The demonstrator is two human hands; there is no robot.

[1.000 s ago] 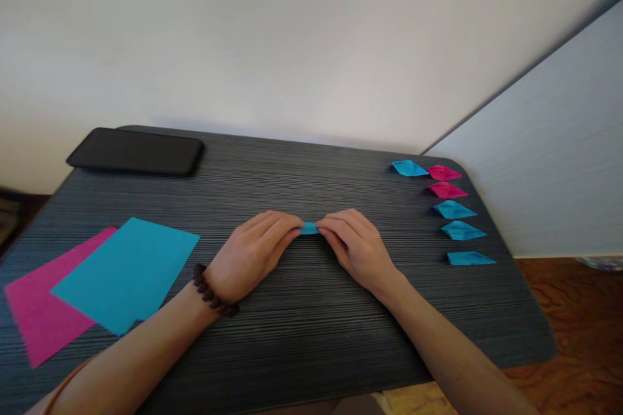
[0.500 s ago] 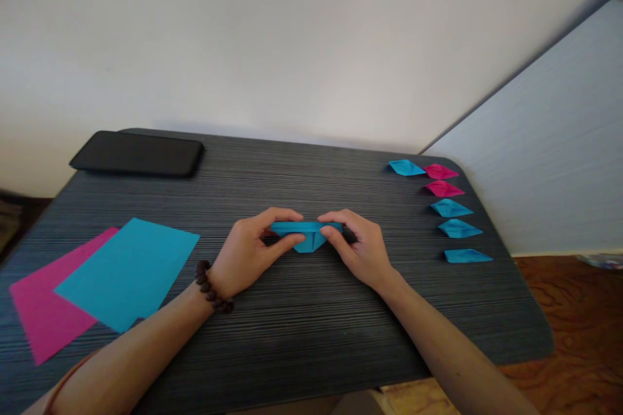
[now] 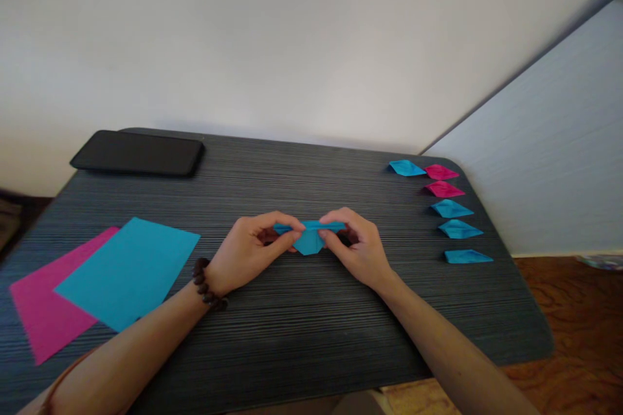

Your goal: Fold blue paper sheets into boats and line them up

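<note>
Between thumb and fingers, my left hand [image 3: 248, 251] and right hand [image 3: 363, 249] pinch one folded blue paper [image 3: 310, 245], mid-worktop [image 3: 302, 350]: a narrow band above a creased, tapering flap. Right: four blue folded pieces [image 3: 459, 229], two pink folded pieces [image 3: 444, 189]. Left: one blue sheet [image 3: 129, 272] overlapping one pink sheet [image 3: 51, 311].
</note>
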